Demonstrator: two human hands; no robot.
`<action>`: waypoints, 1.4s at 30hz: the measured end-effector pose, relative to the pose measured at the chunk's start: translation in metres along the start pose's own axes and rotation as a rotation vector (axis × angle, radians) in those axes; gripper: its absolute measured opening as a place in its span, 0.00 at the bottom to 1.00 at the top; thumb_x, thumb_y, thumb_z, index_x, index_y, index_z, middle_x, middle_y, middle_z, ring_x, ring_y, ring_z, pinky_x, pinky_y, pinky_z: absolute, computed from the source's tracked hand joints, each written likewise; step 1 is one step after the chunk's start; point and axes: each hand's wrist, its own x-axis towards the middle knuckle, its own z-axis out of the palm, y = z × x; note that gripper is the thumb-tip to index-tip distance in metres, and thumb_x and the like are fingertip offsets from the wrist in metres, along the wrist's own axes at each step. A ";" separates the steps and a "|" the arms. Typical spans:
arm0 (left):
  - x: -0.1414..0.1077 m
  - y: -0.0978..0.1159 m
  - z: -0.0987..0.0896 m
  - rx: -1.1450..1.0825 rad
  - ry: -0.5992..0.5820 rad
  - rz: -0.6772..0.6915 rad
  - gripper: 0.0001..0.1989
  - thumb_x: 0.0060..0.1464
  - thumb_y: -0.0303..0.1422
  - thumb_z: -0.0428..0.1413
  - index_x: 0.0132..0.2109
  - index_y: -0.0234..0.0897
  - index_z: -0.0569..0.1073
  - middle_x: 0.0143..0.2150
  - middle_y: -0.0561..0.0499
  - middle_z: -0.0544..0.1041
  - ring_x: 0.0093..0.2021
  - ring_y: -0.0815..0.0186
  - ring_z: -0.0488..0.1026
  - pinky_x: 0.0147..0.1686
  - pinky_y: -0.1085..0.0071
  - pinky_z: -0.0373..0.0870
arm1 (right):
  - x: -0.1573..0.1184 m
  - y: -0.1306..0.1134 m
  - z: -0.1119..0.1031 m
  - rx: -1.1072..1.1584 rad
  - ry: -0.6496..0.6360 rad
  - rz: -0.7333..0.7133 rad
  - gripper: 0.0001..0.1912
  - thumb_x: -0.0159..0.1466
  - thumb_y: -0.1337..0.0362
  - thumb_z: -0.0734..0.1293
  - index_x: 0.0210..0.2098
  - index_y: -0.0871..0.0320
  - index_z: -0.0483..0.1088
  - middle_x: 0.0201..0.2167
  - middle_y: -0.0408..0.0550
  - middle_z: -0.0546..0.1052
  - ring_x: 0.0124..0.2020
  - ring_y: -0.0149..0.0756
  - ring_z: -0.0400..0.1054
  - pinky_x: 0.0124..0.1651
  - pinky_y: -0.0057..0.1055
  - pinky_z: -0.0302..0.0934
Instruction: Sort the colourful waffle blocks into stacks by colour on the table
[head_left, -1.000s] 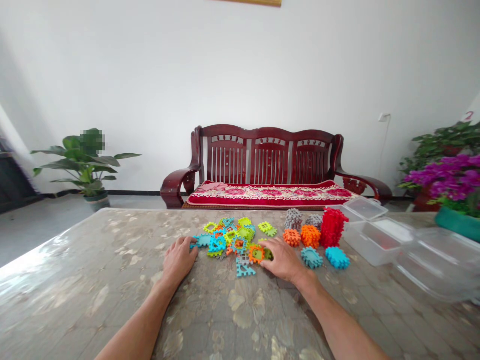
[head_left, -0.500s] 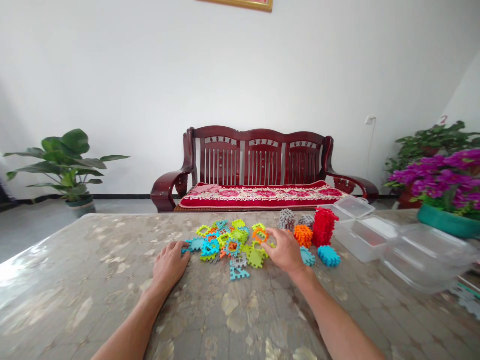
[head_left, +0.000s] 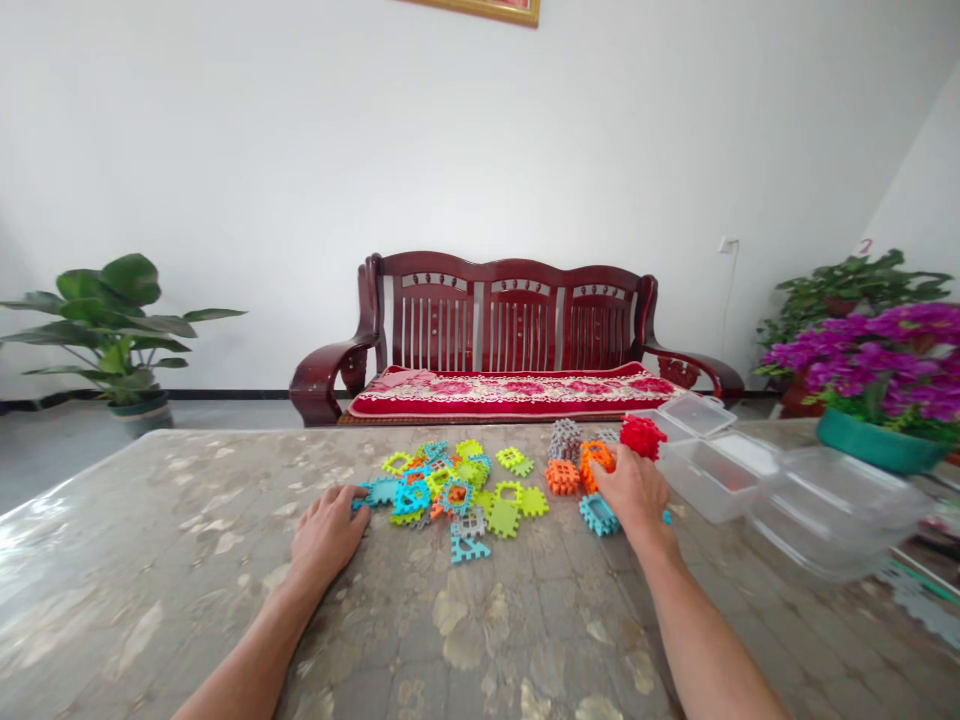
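A loose pile of notched plastic building tiles (head_left: 456,495) in lime, blue, orange and grey lies mid-table. My left hand (head_left: 328,530) rests on the table at its left edge, fingers stretched out and fingertips against a blue tile (head_left: 381,490). To the right, my right hand (head_left: 636,492) pinches an orange tile (head_left: 591,455) at a stack of orange tiles, partly hidden by the fingers. Beside it are another orange stack (head_left: 562,477), a grey stack (head_left: 565,440), a blue stack (head_left: 598,514) and a red stack (head_left: 643,436), which the hand partly covers.
Clear plastic boxes (head_left: 720,490) with open lids stand right of the stacks. Purple flowers in a green pot (head_left: 877,440) stand at the table's right. Beyond the patterned tabletop (head_left: 465,640) is a wooden bench (head_left: 517,320) with a red cover.
My right hand has moved right, carrying the orange tile from the pile to the orange stacks. The left hand stays beside the pile. The view has shifted slightly.
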 end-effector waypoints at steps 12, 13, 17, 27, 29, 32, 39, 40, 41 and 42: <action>0.000 0.000 0.000 0.007 -0.012 -0.005 0.19 0.60 0.37 0.45 0.54 0.43 0.74 0.59 0.44 0.73 0.57 0.52 0.71 0.55 0.58 0.65 | -0.001 0.003 0.003 -0.032 -0.013 -0.004 0.17 0.63 0.53 0.66 0.45 0.56 0.75 0.41 0.59 0.79 0.45 0.51 0.71 0.44 0.40 0.59; 0.000 0.000 0.000 0.006 -0.012 -0.008 0.19 0.60 0.37 0.45 0.53 0.42 0.74 0.59 0.44 0.73 0.57 0.53 0.70 0.55 0.58 0.65 | -0.001 0.003 0.003 -0.017 0.007 -0.012 0.16 0.63 0.53 0.65 0.45 0.56 0.75 0.41 0.59 0.79 0.45 0.51 0.70 0.45 0.40 0.59; -0.002 0.002 -0.001 -0.004 -0.012 -0.018 0.19 0.60 0.37 0.45 0.53 0.42 0.74 0.60 0.44 0.72 0.58 0.53 0.70 0.56 0.58 0.65 | -0.005 -0.011 0.006 0.095 0.075 -0.120 0.13 0.65 0.57 0.63 0.42 0.56 0.76 0.42 0.56 0.79 0.45 0.48 0.70 0.47 0.39 0.59; -0.002 0.001 0.001 -0.038 0.026 -0.009 0.17 0.58 0.35 0.47 0.51 0.42 0.75 0.57 0.44 0.74 0.57 0.54 0.71 0.55 0.58 0.65 | -0.068 -0.119 0.018 0.579 -0.294 -0.563 0.20 0.59 0.62 0.69 0.52 0.54 0.72 0.53 0.50 0.76 0.54 0.43 0.68 0.58 0.37 0.59; -0.002 0.001 0.001 -0.034 0.031 -0.009 0.17 0.58 0.34 0.48 0.50 0.42 0.75 0.57 0.45 0.74 0.57 0.54 0.71 0.55 0.59 0.65 | -0.075 -0.137 0.018 0.556 -0.317 -0.653 0.27 0.57 0.60 0.71 0.57 0.55 0.69 0.57 0.50 0.73 0.58 0.45 0.65 0.60 0.39 0.57; -0.002 0.001 0.001 -0.038 0.040 -0.006 0.16 0.58 0.34 0.48 0.49 0.42 0.75 0.56 0.46 0.75 0.56 0.56 0.72 0.55 0.60 0.65 | -0.079 -0.156 0.023 0.491 -0.316 -0.684 0.32 0.57 0.58 0.71 0.60 0.56 0.66 0.58 0.52 0.72 0.57 0.47 0.65 0.60 0.42 0.58; -0.002 0.000 0.003 -0.058 0.029 -0.012 0.16 0.58 0.34 0.48 0.49 0.42 0.75 0.56 0.46 0.74 0.56 0.55 0.71 0.55 0.60 0.65 | -0.077 -0.158 0.036 0.424 -0.284 -0.566 0.26 0.59 0.62 0.69 0.57 0.54 0.69 0.52 0.51 0.77 0.54 0.45 0.68 0.57 0.38 0.60; -0.002 0.000 0.003 -0.062 0.028 -0.014 0.16 0.58 0.34 0.48 0.49 0.42 0.75 0.57 0.46 0.74 0.56 0.55 0.71 0.55 0.60 0.64 | -0.075 -0.154 0.036 0.421 -0.273 -0.548 0.26 0.59 0.63 0.69 0.56 0.55 0.69 0.52 0.52 0.77 0.54 0.45 0.69 0.57 0.38 0.60; -0.002 0.000 0.002 -0.066 0.026 -0.016 0.15 0.58 0.34 0.48 0.49 0.42 0.75 0.57 0.46 0.74 0.56 0.55 0.71 0.56 0.59 0.64 | -0.073 -0.149 0.036 0.416 -0.266 -0.528 0.26 0.58 0.63 0.69 0.56 0.55 0.70 0.52 0.53 0.77 0.54 0.45 0.69 0.57 0.38 0.60; -0.002 0.000 0.002 -0.069 0.024 -0.017 0.15 0.58 0.34 0.48 0.49 0.42 0.75 0.57 0.46 0.74 0.57 0.55 0.71 0.56 0.59 0.64 | -0.071 -0.145 0.036 0.409 -0.262 -0.507 0.26 0.58 0.64 0.69 0.57 0.56 0.70 0.52 0.53 0.77 0.54 0.45 0.69 0.58 0.38 0.60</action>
